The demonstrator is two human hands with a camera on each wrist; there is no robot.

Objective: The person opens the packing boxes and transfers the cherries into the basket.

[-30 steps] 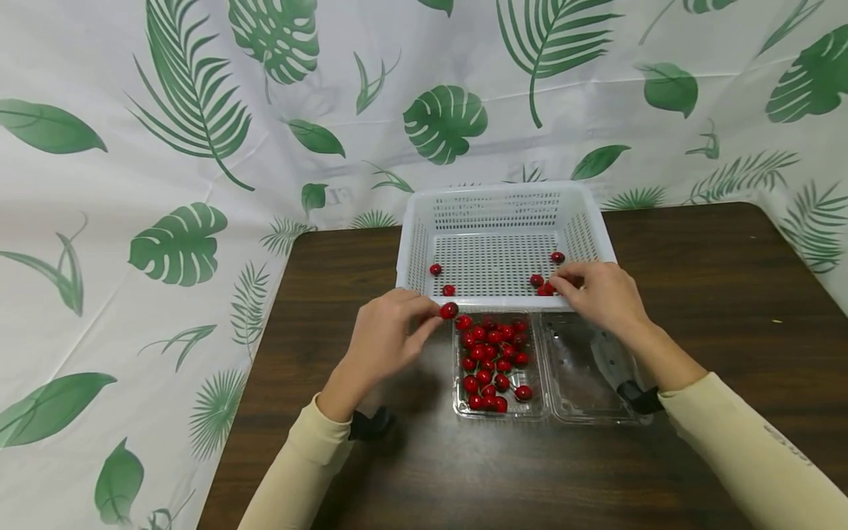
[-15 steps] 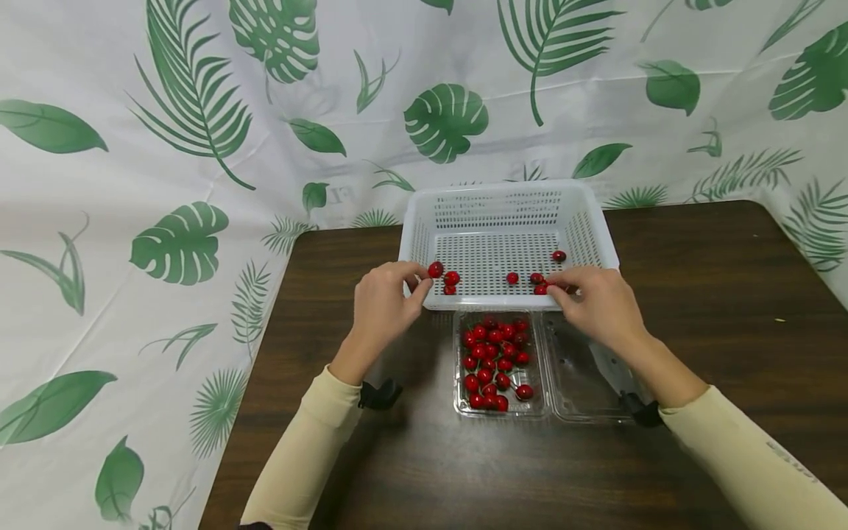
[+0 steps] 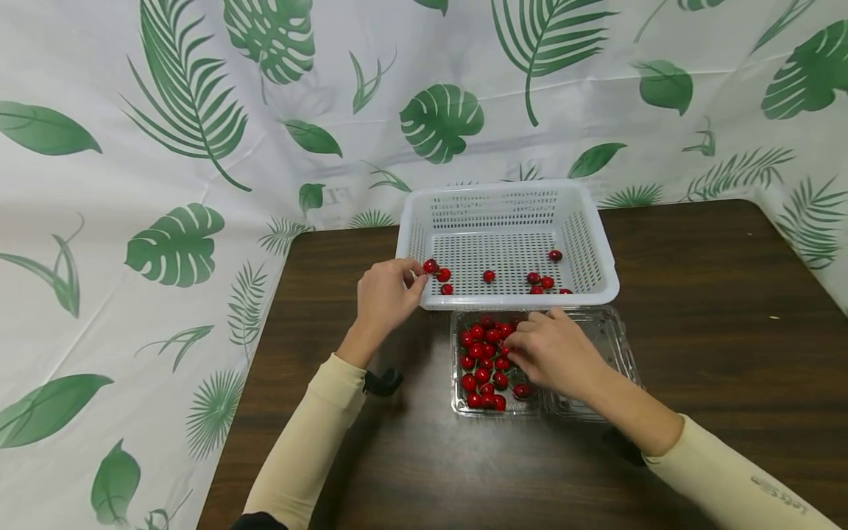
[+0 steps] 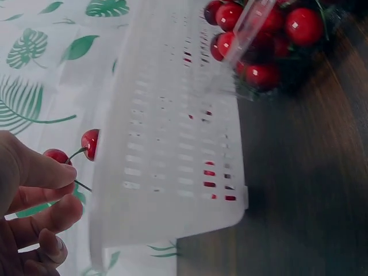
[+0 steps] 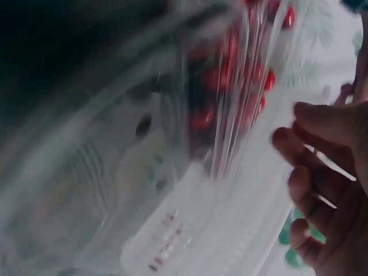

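My left hand (image 3: pixel 389 294) is over the left front rim of the white basket (image 3: pixel 510 300). In the left wrist view its thumb and fingers pinch a thin stem beside a pair of red cherries (image 4: pixel 90 144) joined by stems. My right hand (image 3: pixel 553 350) hovers over the clear plastic clamshell box (image 3: pixel 457 408), its fingers loosely bent; in the right wrist view nothing shows between thumb and fingertips. Many cherries (image 3: pixel 486 362) fill the box's left half, partly hidden by that hand. Inside the basket several more cherries lie scattered, among them one near the middle (image 3: pixel 489 276).
The box's transparent lid (image 3: pixel 606 331) lies folded out to the right, against the basket's front. Both stand on a dark wooden table (image 3: pixel 695 294). A white cloth with green leaves (image 3: pixel 371 147) hangs behind and to the left.
My left hand has gone from above the box's corner to the basket's left side. My right hand has drawn back from the basket to over the box. One basket cherry has rolled left.
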